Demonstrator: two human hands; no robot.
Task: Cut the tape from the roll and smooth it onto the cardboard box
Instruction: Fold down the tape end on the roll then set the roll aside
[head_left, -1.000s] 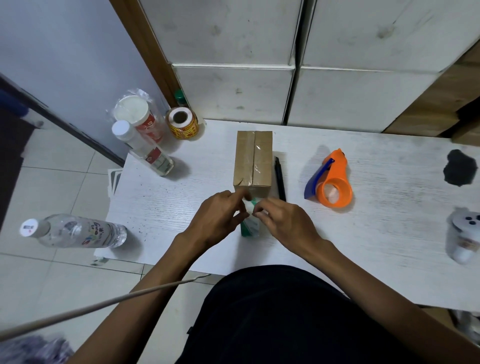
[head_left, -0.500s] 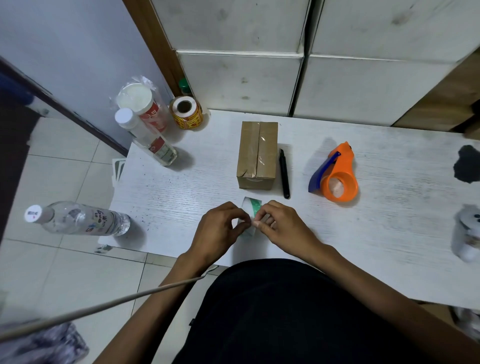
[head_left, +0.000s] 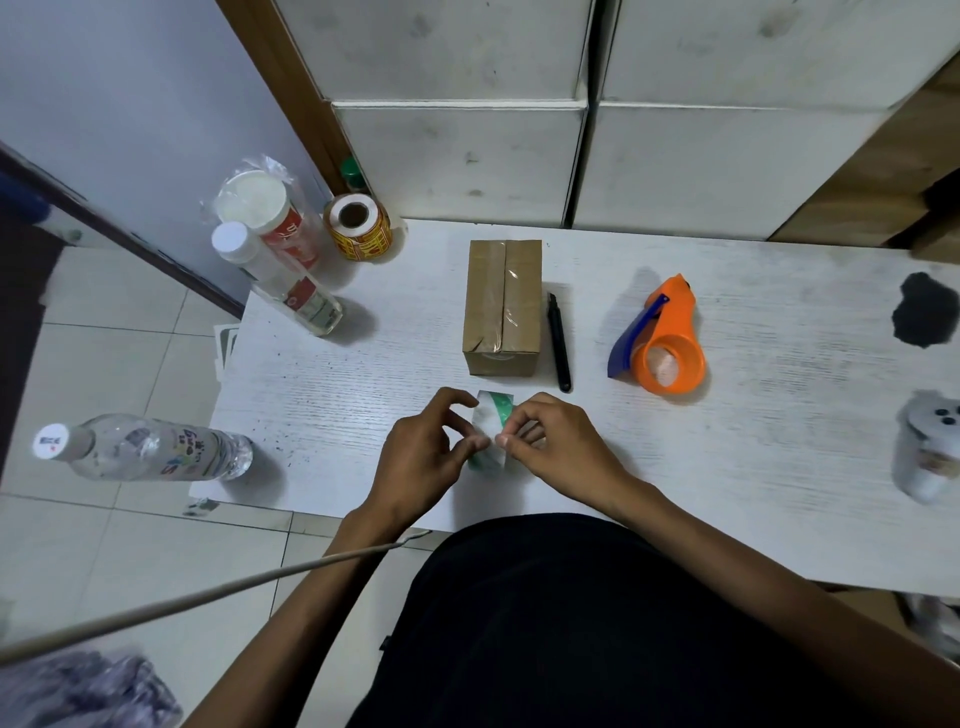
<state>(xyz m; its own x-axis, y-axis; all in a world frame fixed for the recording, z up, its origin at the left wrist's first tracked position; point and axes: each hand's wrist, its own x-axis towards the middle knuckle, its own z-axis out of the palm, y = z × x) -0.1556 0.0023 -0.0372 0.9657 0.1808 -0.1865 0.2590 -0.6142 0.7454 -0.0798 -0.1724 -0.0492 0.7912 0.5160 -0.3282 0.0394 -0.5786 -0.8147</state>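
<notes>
A small cardboard box (head_left: 503, 306) stands on the white table (head_left: 753, 441), with clear tape along its top seam. In front of it, near the table's front edge, both hands hold a small green-and-white tape roll (head_left: 492, 422) upright between them. My left hand (head_left: 423, 457) pinches the roll's left side with thumb and fingers. My right hand (head_left: 558, 447) pinches its right side, fingertips almost meeting the left thumb. The roll's lower half is partly hidden by my fingers. Both hands are a short gap away from the box.
A black marker (head_left: 558, 340) lies just right of the box. An orange tape dispenser (head_left: 662, 343) sits farther right. Two bottles (head_left: 291, 280) and a yellow label roll (head_left: 358, 226) stand at the back left. A water bottle (head_left: 150, 452) overhangs the left edge.
My hands drew back from the box's front face toward the table's near edge, carrying the small tape roll; the box now stands free.
</notes>
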